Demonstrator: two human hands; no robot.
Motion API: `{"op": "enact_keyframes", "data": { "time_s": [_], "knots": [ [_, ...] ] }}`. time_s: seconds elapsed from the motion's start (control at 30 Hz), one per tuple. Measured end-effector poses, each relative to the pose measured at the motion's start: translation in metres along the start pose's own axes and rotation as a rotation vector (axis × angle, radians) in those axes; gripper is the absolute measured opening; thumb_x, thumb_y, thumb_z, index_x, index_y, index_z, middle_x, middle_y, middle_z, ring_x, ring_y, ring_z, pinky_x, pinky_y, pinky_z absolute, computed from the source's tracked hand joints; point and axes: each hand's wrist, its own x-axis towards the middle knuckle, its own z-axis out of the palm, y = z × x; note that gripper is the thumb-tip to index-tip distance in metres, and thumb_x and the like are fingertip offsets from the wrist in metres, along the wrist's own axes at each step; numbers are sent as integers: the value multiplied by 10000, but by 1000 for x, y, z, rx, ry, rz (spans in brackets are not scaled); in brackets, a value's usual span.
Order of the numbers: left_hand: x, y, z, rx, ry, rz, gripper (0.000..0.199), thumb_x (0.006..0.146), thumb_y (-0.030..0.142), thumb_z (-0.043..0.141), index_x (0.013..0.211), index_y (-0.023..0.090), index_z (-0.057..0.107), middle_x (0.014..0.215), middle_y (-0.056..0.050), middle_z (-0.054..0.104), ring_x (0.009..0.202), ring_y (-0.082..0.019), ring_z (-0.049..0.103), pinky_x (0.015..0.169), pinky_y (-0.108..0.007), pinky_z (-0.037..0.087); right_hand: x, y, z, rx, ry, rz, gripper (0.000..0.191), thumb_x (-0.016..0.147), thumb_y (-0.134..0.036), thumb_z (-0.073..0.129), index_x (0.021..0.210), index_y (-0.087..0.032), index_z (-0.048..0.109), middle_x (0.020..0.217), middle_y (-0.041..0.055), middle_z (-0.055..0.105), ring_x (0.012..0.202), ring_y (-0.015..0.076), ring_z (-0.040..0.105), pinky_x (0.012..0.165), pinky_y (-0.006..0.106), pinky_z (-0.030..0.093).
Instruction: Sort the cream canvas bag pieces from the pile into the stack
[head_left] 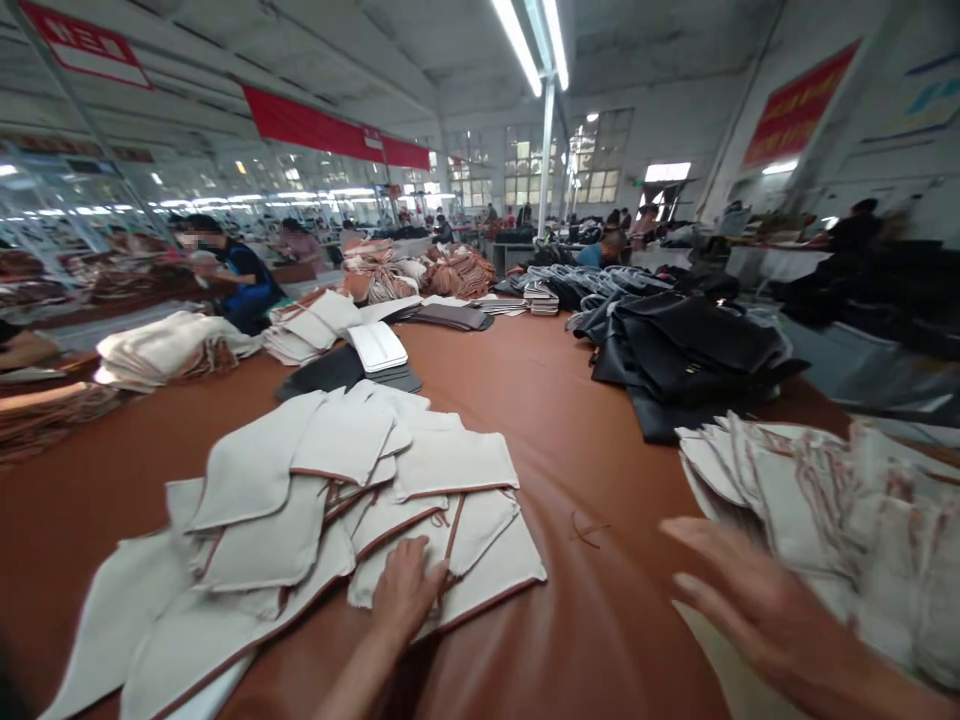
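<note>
Off-white fabric pieces with brown edging [262, 540] lie overlapped in a loose pile on the brown table covering [570, 420]. My left hand [409, 585] rests on the near right part of that pile, its thumb and fingers around a thin brown strip or edge; whether it grips this is unclear. My right hand [739, 590] is slightly blurred, palm turned inward, fingers stretched and thumb apart, with nothing in it. It is beside a second stack of off-white pieces [817, 490] at the right. A small brown thread [586, 532] lies between the hands.
Black leather-like pieces [690, 345] are heaped at the back right. Behind the pile sit a white panel stack [377, 346] and dark panels [452, 317]. Brown and white bundles [457, 270] stand farther back. A person in dark clothing [244, 275] is at the left.
</note>
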Motion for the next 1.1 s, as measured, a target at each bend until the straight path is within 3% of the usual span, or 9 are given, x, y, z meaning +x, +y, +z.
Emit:
{"op": "enact_keyframes", "data": {
  "time_s": [0.07,0.23,0.37,0.5,0.63,0.77,0.87,0.97,1.1],
  "knots": [
    [5,2,12,33,-17,-3,594,817,416,563,1343,159,465,1403,-145,486,1277,-314,428,1013,-453,404,42,-46,61,107,-252,-53,462,926,-335,517,1383,-266,517,1370,81,556,1269,263,505,1076,423,438],
    [16,-7,23,81,-123,23,693,753,260,597,1412,159,405,1521,-137,374,1305,-324,382,1018,-451,403,168,-115,193,133,-434,-88,696,833,-259,633,1463,-121,371,1440,175,447,1311,291,419,1109,426,366],
    [30,-22,15,65,-199,46,581,752,26,431,1319,133,494,1369,-146,541,1197,-287,505,957,-385,443,236,-135,266,88,-485,-55,925,740,-256,746,1514,-127,256,1548,223,264,1429,379,207,1142,529,257],
    [51,-33,4,-23,-248,38,517,775,-7,351,1235,112,555,1116,-170,670,1029,-301,627,895,-409,461,262,-137,309,100,-565,-55,702,775,-155,661,1426,-146,399,1470,219,404,1345,359,384,1086,507,324],
    [64,-44,-30,-181,-285,67,506,778,60,385,1206,215,605,1064,-76,707,1011,-250,644,871,-330,463,277,-110,293,170,-541,38,353,847,-98,470,1186,-115,566,1171,200,638,1113,303,589,983,434,419],
    [51,-47,-87,-549,-360,66,415,685,125,399,985,188,679,828,4,700,785,-179,637,703,-236,477,261,-71,220,293,-382,193,450,818,-130,388,1253,-128,507,1194,151,638,1100,245,592,957,350,445],
    [25,-26,-106,-753,-266,8,550,672,175,390,1162,191,638,981,-10,709,886,-195,638,802,-269,498,204,-50,167,507,-325,301,506,774,-175,334,1240,-122,525,1160,112,660,980,210,632,810,287,505],
    [-11,28,-76,-602,-244,35,674,692,221,410,1354,254,535,1226,-34,667,1128,-246,604,997,-343,463,122,-39,148,848,-353,538,400,710,-317,470,1010,-123,650,859,86,696,716,236,628,624,313,503],
    [-63,113,7,-510,-525,362,731,756,383,493,1477,359,375,1358,-86,592,1213,-303,575,1008,-437,479,26,-42,162,1076,-305,809,528,663,-534,583,1095,-257,705,965,91,714,965,351,658,773,439,553]
  ]
}}
